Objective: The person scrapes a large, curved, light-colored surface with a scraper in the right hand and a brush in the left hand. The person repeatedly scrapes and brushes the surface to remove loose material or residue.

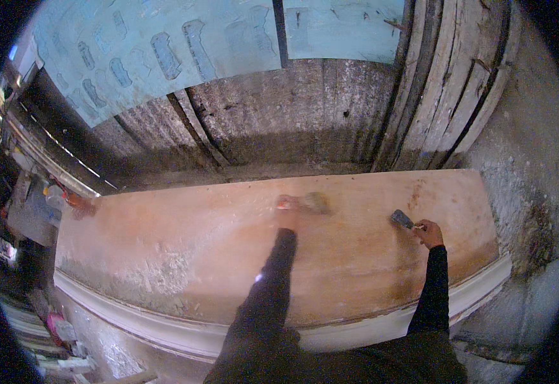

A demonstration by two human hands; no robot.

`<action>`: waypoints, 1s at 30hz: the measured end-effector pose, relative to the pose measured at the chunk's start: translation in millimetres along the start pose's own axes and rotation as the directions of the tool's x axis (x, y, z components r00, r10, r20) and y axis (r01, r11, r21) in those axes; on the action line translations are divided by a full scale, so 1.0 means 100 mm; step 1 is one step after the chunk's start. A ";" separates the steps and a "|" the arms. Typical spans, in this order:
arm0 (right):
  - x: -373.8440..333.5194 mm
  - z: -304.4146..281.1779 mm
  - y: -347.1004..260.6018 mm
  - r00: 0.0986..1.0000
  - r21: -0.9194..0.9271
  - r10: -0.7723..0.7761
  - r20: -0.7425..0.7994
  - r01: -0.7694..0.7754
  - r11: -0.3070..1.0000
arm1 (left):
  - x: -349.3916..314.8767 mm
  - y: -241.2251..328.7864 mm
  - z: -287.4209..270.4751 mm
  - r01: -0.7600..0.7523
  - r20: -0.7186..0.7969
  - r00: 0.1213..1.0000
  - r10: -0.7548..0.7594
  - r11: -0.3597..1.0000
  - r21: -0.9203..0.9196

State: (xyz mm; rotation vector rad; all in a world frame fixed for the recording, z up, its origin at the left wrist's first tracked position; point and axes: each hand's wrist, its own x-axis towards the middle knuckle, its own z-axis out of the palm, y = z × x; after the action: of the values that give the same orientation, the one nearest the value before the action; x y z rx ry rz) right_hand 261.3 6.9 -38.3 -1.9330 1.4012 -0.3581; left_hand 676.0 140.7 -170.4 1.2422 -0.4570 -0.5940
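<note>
A long orange-brown board (356, 249) with a pale moulded front edge lies across in front of me. Over its middle, my left hand (287, 208) is smeared by motion. A greyish-brown wad (315, 203) blurs together with it, apparently in its grip; what kind of thing it is does not show. Farther right, my right hand (430, 234) is closed round the thin pale handle of a flat paintbrush (402, 219). The dark head of the brush points left and away from me, just over the board; whether it touches is unclear.
Pale dusty patches (164, 269) mark the board's left part, and reddish spots (415, 192) its far right. An orange thing (78, 201) is at its left end. Behind stand a stained corrugated wall (279, 109), a blue panel (228, 45) and upright timbers (449, 77).
</note>
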 end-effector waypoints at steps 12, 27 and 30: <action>1.35 1.23 -1.52 0.693 -0.286 -0.466 0.551 0.681 0.674 | -0.83 2.33 -3.27 -0.271 -0.250 0.870 0.426 0.835 0.479; 0.83 2.51 -2.50 0.549 0.087 -0.716 0.431 0.764 0.639 | -1.37 3.14 -2.12 -0.321 -0.278 0.810 0.516 0.787 0.528; 1.20 1.42 -1.74 0.756 -0.223 -0.450 0.474 0.598 0.769 | -1.50 2.95 -2.19 -0.269 -0.278 0.858 0.431 0.840 0.472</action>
State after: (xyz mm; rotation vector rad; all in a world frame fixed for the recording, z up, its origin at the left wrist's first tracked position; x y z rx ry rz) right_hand 514.1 -20.8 -41.4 -2.5362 0.6474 0.0579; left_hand 747.5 459.6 54.7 1.5902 -0.4904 0.0820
